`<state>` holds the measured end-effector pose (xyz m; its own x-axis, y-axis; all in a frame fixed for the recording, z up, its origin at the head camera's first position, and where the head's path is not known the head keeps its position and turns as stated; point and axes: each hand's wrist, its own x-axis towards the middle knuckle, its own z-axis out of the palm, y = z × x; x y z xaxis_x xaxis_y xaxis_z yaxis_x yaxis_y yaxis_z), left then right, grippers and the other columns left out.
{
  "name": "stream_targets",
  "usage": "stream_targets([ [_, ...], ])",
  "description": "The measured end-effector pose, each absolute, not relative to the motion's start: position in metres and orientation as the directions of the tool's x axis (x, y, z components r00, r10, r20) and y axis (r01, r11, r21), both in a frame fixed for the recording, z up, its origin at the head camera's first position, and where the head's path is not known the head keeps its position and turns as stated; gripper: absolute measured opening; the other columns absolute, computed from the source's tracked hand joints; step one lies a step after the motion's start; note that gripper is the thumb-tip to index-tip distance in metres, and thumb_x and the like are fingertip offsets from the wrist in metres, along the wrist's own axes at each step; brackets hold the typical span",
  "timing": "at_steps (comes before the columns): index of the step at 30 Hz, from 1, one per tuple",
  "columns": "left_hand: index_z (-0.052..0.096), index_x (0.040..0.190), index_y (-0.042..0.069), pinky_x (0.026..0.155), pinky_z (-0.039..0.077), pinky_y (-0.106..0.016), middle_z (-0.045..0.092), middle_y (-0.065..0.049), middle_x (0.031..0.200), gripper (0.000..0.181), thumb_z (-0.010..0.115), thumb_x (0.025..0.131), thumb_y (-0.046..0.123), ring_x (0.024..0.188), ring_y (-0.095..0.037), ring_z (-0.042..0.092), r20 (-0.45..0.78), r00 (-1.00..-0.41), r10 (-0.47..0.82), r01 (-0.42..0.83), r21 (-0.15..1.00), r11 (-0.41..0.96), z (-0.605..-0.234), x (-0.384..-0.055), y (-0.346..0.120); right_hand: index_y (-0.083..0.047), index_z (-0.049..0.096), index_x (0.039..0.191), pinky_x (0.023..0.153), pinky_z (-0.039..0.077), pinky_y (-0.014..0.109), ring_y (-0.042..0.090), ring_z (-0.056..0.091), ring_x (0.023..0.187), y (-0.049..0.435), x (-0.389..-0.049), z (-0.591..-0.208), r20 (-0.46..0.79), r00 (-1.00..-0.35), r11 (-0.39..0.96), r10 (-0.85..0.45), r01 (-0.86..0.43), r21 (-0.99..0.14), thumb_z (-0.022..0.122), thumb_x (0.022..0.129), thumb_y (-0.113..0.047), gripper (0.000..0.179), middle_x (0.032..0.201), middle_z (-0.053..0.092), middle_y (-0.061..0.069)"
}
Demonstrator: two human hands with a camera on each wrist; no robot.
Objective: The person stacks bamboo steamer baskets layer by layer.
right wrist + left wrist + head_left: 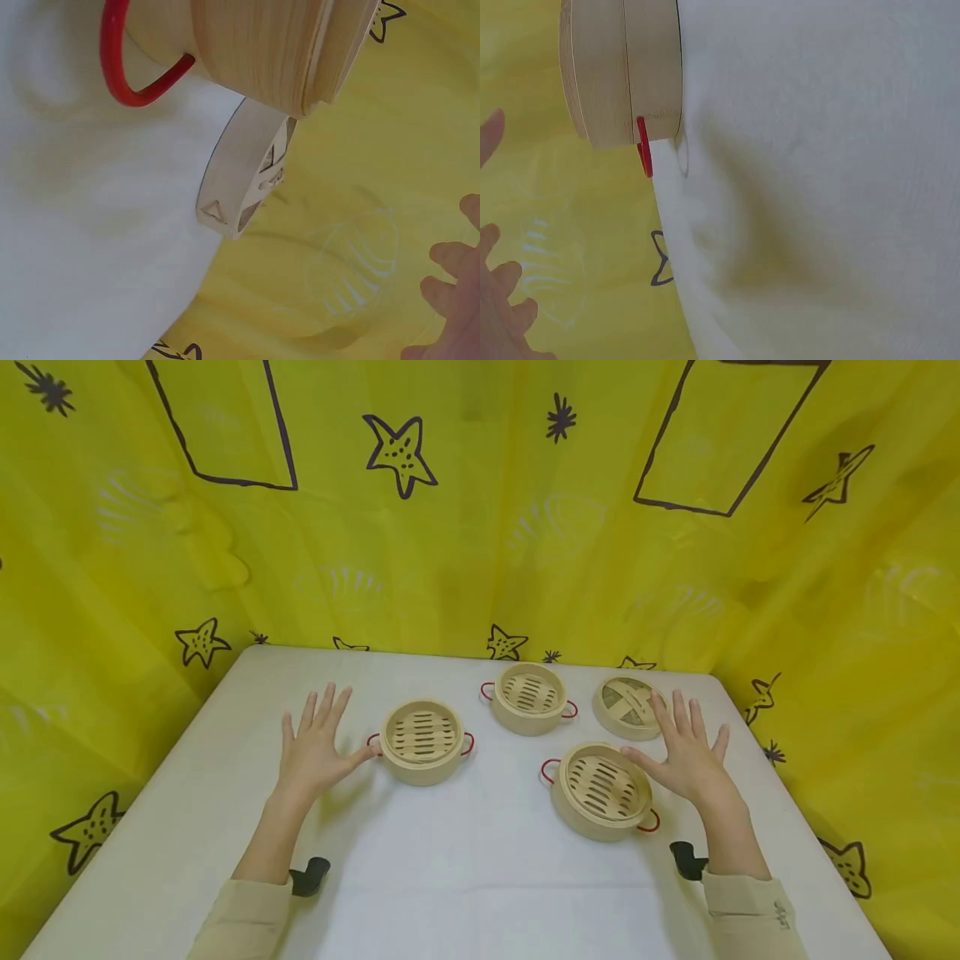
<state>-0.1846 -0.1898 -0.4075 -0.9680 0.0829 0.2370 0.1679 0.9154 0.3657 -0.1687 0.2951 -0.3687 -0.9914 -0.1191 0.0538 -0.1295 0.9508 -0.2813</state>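
Observation:
Both hands are raised over the table with fingers spread, and neither holds anything. My left hand (316,747) is just left of a bamboo steamer basket (423,772) with red handles; its thumb overlaps that basket's left handle in the head view, and contact cannot be told. Over on the right, my right hand (684,752) hovers beside a second steamer basket (600,822), its thumb tip near the rim. Farther back stand a third steamer basket (528,722) and a woven bamboo lid (628,706), partly behind the right fingers. The near right basket (247,45) and lid (240,165) show in the right wrist view.
A white cloth covers the table (480,860). Yellow curtains (465,543) with drawn starfish and shells close off the back and both sides. Black wrist mounts (311,877) stick out inward from the sleeves.

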Motion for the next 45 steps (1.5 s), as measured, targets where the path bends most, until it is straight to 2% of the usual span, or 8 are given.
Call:
stream_targets([
  [4, 0.012, 0.148, 0.017, 0.104, 0.009, -0.063, 0.013, -0.013, 0.151, 0.101, 0.072, 0.072, 0.046, 0.136, -0.039, 0.012, 0.251, -0.967, 0.041, 0.177, 0.55, 0.816, -0.409, -0.186, -0.189, -0.015, -0.003, 0.147, 0.098, -0.017, 0.065, 0.038, -0.016, 0.135, 0.295, -0.167, -0.369, 0.109, -0.985, 0.95, -0.134, -0.159, -0.271, 0.048, 0.084, -0.06, 0.093, 0.15, -0.014, 0.018],
  [8, 0.005, 0.148, 0.021, 0.103, 0.019, -0.061, 0.015, -0.014, 0.151, 0.108, 0.079, 0.07, 0.033, 0.134, -0.04, 0.017, 0.203, -0.979, -0.003, 0.156, 0.761, 0.63, -0.411, -0.183, -0.189, -0.015, 0.001, 0.148, 0.103, -0.01, 0.061, 0.037, -0.008, 0.137, 0.295, -0.165, -0.371, 0.179, -0.97, 0.945, -0.163, -0.206, -0.253, 0.053, 0.085, -0.055, 0.09, 0.151, -0.006, 0.017],
  [12, 0.0, 0.147, 0.027, 0.104, 0.02, -0.06, 0.015, -0.013, 0.151, 0.107, 0.077, 0.074, 0.021, 0.134, -0.04, 0.019, 0.142, -0.99, -0.007, 0.124, 0.887, 0.444, -0.416, -0.178, -0.187, -0.017, 0.009, 0.148, 0.104, 0.006, 0.062, 0.041, 0.011, 0.135, 0.293, -0.162, -0.375, 0.264, -0.941, 0.935, -0.212, -0.274, -0.225, 0.062, 0.083, -0.044, 0.089, 0.15, 0.009, 0.021],
  [15, -0.001, 0.147, 0.028, 0.105, 0.02, -0.057, 0.016, -0.014, 0.151, 0.104, 0.075, 0.076, 0.016, 0.133, -0.041, 0.022, 0.094, -0.996, 0.003, 0.09, 0.939, 0.333, -0.421, -0.174, -0.185, -0.017, 0.016, 0.147, 0.099, 0.021, 0.063, 0.046, 0.026, 0.127, 0.291, -0.16, -0.379, 0.319, -0.913, 0.926, -0.255, -0.326, -0.191, 0.069, 0.079, -0.037, 0.089, 0.143, 0.024, 0.025],
  [19, -0.002, 0.147, 0.026, 0.105, 0.022, -0.056, 0.016, -0.014, 0.15, 0.103, 0.073, 0.078, 0.013, 0.132, -0.041, 0.024, 0.006, -1.0, 0.017, 0.009, 0.976, 0.217, -0.428, -0.171, -0.183, -0.015, 0.022, 0.145, 0.094, 0.029, 0.063, 0.049, 0.034, 0.118, 0.287, -0.156, -0.385, 0.34, -0.891, 0.915, -0.3, -0.37, -0.161, 0.073, 0.075, -0.033, 0.089, 0.137, 0.031, 0.029],
  [31, 0.0, 0.148, 0.021, 0.096, 0.042, -0.039, 0.02, -0.009, 0.15, 0.095, 0.066, 0.082, 0.008, 0.124, -0.034, 0.039, -0.202, -0.977, 0.069, -0.201, 0.979, 0.012, -0.439, -0.167, -0.173, -0.012, 0.027, 0.144, 0.092, 0.034, 0.059, 0.045, 0.041, 0.114, 0.274, -0.14, -0.397, 0.347, -0.866, 0.892, -0.36, -0.428, -0.143, 0.075, 0.073, -0.03, 0.087, 0.133, 0.038, 0.024],
  [40, 0.004, 0.148, 0.02, 0.089, 0.048, -0.035, 0.021, -0.007, 0.15, 0.09, 0.065, 0.084, 0.006, 0.108, -0.015, 0.054, -0.234, -0.97, 0.071, -0.237, 0.971, -0.036, -0.445, -0.169, -0.166, -0.014, 0.031, 0.142, 0.09, 0.036, 0.059, 0.044, 0.042, 0.114, 0.269, -0.133, -0.408, 0.268, -0.884, 0.889, -0.383, -0.432, -0.153, 0.072, 0.075, -0.039, 0.082, 0.131, 0.041, 0.023],
  [45, 0.01, 0.148, 0.019, 0.08, 0.052, -0.032, 0.025, -0.007, 0.149, 0.088, 0.067, 0.082, 0.003, 0.116, -0.024, 0.048, -0.23, -0.972, 0.042, -0.232, 0.972, -0.035, -0.449, -0.172, -0.161, -0.013, 0.034, 0.14, 0.087, 0.04, 0.057, 0.041, 0.046, 0.112, 0.266, -0.132, -0.417, 0.284, -0.858, 0.869, -0.428, -0.477, -0.133, 0.073, 0.073, -0.04, 0.082, 0.13, 0.043, 0.02],
])
